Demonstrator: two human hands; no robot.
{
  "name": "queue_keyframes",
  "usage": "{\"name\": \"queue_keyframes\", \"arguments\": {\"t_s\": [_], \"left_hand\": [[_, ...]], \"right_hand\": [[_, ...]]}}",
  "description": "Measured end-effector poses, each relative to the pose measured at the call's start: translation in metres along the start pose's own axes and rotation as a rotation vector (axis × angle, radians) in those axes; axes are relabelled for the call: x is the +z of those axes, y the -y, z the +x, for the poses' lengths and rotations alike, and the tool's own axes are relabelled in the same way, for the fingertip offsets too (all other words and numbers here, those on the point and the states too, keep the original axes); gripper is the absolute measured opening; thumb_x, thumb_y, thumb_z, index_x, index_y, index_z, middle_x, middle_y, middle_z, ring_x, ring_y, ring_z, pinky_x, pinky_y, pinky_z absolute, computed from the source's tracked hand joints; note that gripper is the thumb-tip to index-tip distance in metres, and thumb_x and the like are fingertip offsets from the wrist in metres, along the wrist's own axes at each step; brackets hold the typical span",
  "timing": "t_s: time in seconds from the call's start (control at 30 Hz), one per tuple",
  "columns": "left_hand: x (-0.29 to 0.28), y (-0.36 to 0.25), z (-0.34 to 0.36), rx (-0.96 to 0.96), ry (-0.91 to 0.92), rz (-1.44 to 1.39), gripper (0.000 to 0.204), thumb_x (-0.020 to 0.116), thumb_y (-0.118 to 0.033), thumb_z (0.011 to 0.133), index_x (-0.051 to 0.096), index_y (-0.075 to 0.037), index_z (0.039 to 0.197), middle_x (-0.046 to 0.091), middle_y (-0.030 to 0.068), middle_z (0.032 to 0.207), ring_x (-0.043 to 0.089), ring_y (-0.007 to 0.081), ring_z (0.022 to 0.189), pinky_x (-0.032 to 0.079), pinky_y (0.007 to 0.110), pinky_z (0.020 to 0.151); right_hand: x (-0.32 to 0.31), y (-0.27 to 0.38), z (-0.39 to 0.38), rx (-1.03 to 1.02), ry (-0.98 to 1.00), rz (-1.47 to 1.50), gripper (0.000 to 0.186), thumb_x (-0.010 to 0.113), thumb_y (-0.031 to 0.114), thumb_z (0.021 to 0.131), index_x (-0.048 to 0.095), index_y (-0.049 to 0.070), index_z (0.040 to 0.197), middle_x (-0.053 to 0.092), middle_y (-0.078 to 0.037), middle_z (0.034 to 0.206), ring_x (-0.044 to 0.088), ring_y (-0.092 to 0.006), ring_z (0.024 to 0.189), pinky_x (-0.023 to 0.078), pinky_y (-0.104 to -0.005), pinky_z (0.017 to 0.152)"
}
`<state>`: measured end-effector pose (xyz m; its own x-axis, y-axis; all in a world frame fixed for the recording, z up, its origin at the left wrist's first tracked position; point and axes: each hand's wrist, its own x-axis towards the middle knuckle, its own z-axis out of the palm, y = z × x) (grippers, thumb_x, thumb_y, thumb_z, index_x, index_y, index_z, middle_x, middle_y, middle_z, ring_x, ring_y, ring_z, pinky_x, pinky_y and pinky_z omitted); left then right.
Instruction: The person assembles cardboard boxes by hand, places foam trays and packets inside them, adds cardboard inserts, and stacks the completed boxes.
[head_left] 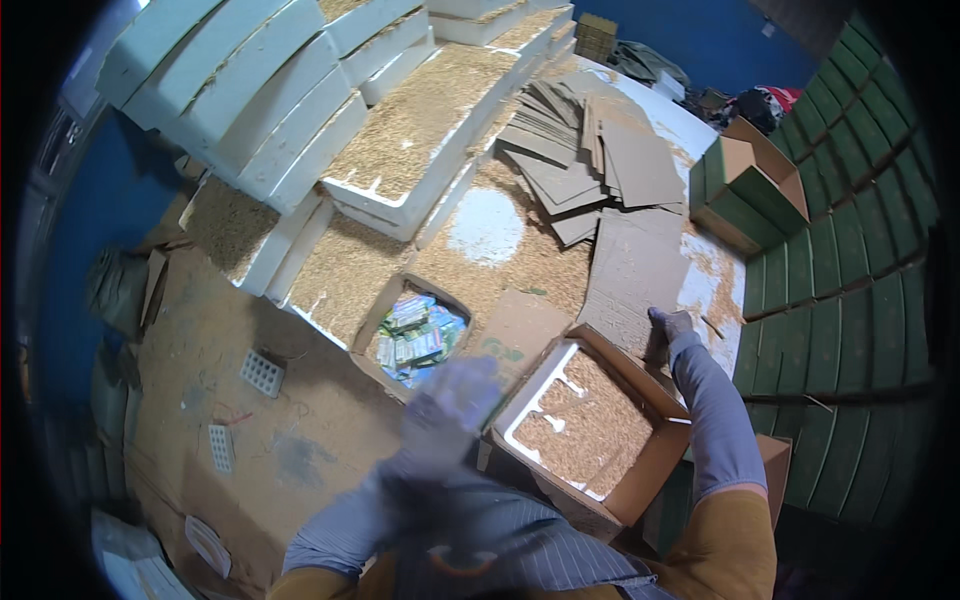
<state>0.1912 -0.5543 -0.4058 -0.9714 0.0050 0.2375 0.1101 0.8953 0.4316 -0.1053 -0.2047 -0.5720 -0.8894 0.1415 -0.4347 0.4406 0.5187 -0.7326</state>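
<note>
The likeliest trouble lies at the counter's (486,228) near edge, where an open cardboard carton (655,480) stands close against the person's apron, holding a white foam tray (532,397) full of pale husk-like flakes (600,430). What bears the carton's underside is hidden; if it overhangs that edge, a bump from the body or a forearm could tip it and spill the flakes.

The right hand (675,330), gloved, is at the near end of a long flat cardboard sheet (635,265), just beyond the carton's far side. Whether its fingers grip the sheet or only rest on it, I cannot tell. Pulling the sheet sharply could catch the carton's rim, or unsettle the loose cardboard pile (560,180) that lies farther back, toward the counter's far edge.

The left hand (455,400) is blurred, so I cannot tell whether its fingers are loose or holding something. It is just beside a small open box (378,315) of colourful packets (412,335) at the counter's near-left edge. A careless sweep of the wrist might knock that box onto the floor. Flakes strewn over the counter could also make cardboard slide unexpectedly underhand.
</note>
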Motion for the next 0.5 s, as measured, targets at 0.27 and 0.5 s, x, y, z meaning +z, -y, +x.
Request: {"name": "queue_keyframes", "arguments": {"t_s": [0.27, 0.5], "left_hand": [[0.034, 0.155, 0.008, -0.274, 0.211, 0.341, 0.028, 0.06, -0.03, 0.088, 0.062, -0.007, 0.104, 0.062, 0.0128, 0.103, 0.06, 0.0299, 0.095, 0.048, 0.039, 0.083], [-0.007, 0.139, 0.014, -0.353, 0.102, 0.109, 0.039, 0.069, -0.04, 0.079, 0.066, -0.003, 0.094, 0.063, 0.0141, 0.096, 0.062, 0.0293, 0.09, 0.048, 0.04, 0.079]], "right_hand": [[-0.073, 0.072, -0.027, -0.528, -0.081, 0.078, 0.029, 0.06, 0.01, 0.085, 0.062, -0.002, 0.112, 0.066, -0.004, 0.094, 0.056, -0.0103, 0.08, 0.046, -0.0255, 0.071], [-0.085, 0.092, -0.267, -1.135, -0.6, -0.565, 0.036, 0.06, 0.001, 0.084, 0.058, 0.004, 0.12, 0.063, -0.019, 0.106, 0.062, -0.0339, 0.094, 0.05, -0.039, 0.079]]}}
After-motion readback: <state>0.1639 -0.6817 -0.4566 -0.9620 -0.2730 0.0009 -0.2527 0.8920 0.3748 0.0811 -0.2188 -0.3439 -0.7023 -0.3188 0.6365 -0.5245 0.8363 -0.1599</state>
